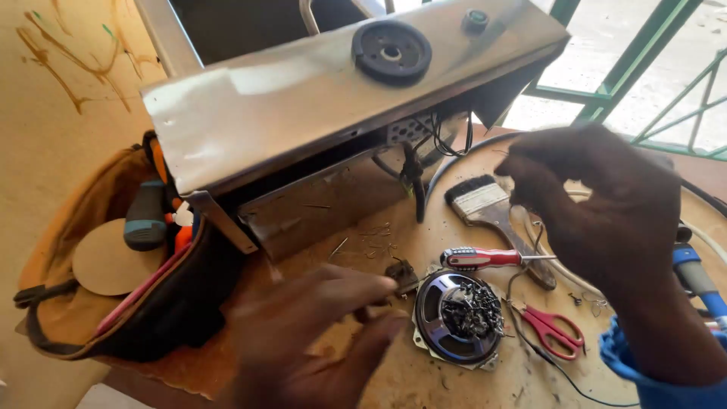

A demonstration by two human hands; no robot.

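My left hand (318, 333) is low at the front of the round wooden table, blurred, its fingertips pinching a small dark part (401, 274) beside an upturned speaker (458, 318) full of screws. My right hand (598, 204) hovers raised at the right with fingers curled, thumb and forefinger close together above a paintbrush (485, 206); whether it holds anything small I cannot tell. A metal appliance housing (303, 98) lies tilted on the table behind, with black wires (447, 140) hanging from its open underside.
A red-handled screwdriver (485, 259) and red scissors (551, 329) lie by the speaker. An open tool bag (98, 280) stands at the left with tools inside. A blue-handled tool (693, 276) lies at the right edge. Green railings (644, 53) are behind.
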